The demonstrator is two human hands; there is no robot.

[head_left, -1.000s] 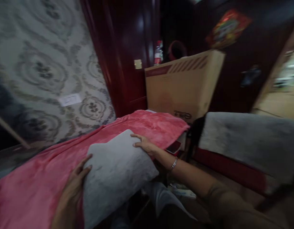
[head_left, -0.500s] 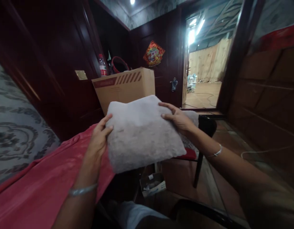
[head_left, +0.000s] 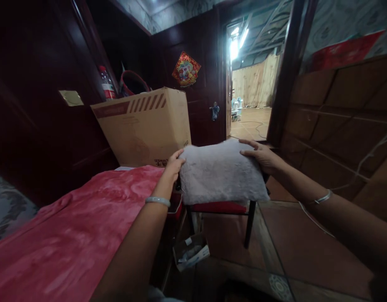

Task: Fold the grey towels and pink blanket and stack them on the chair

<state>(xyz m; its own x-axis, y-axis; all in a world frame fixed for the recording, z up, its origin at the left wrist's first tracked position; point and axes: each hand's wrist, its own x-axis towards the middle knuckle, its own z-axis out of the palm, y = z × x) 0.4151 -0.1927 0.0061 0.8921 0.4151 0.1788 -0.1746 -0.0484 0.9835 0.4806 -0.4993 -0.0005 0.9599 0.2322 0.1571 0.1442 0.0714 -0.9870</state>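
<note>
L hand (head_left: 175,166) & R hand (head_left: 261,157) both grip the grey fluffy cloth (head_left: 223,175), now swung from the pink blanket (head_left: 118,201) side to the red chair (head_left: 223,208) (can't tell if touching tbh), so it's across, tho unreleased.

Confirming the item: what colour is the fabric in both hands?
Pale grey fabric, seen best in the head view.

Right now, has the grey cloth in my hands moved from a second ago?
Yes, rightward: the grey cloth overlapped the pink blanket then; now it appears right of it, above the red seat.
</note>
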